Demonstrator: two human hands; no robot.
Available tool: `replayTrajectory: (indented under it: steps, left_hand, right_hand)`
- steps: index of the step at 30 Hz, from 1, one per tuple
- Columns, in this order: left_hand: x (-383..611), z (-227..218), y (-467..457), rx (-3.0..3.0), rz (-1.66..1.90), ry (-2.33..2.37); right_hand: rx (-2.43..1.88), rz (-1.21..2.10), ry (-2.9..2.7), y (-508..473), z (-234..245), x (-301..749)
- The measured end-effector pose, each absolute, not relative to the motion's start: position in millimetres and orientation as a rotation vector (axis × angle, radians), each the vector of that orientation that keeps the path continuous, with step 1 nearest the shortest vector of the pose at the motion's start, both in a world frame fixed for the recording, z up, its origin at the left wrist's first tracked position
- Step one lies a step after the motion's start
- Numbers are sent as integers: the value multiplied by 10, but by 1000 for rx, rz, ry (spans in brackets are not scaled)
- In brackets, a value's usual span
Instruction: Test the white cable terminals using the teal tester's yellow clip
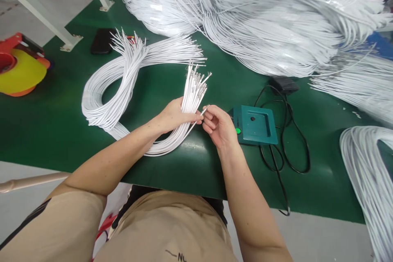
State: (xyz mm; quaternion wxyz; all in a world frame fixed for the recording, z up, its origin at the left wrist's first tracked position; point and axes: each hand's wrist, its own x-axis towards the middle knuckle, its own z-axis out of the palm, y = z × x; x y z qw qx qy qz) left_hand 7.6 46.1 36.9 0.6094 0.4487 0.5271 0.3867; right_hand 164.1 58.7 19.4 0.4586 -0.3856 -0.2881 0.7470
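Note:
My left hand (174, 115) is closed round a bundle of thin white cables (193, 90) whose metal-tipped ends fan upward. The bundle loops left across the green table (55, 123) in a big coil (101, 98). My right hand (218, 125) pinches the end of a single white cable (204, 111) drawn from that bundle, right beside my left thumb. Just right of my right hand sits a small teal box (254, 125) with a green button (238, 131) and a black lead.
Large heaps of white cables (260, 20) cover the far side and the right edge (368, 172). A black cord (288, 147) curls from the teal box. A black phone (102, 41) lies far left. A red and yellow object (21, 69) stands off the table's left edge.

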Motion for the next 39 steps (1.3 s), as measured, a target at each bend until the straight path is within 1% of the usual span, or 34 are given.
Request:
replayTrajectory:
  steps: [5, 14, 26, 32, 35, 39]
  left_hand:
    - [92, 403, 436, 1091, 867, 1154]
    - [77, 376, 421, 1165, 865, 1135]
    - [119, 436, 422, 1046, 883, 1178]
    - [98, 356, 434, 1042, 900, 1158]
    - [95, 343, 439, 1038, 910, 1148]
    - [87, 348, 461, 981, 909, 1119]
  right_hand:
    - [-931, 1951, -736, 603, 204, 1662]
    - [-883, 2010, -721, 609, 201, 1685]
    - [-919, 1877, -758, 589, 207, 1696]
    - [-917, 1942, -731, 581, 225, 1728]
    - [-970, 1815, -831, 558, 229, 1711]
    - [-1183, 1419, -1170, 526, 185, 1662]
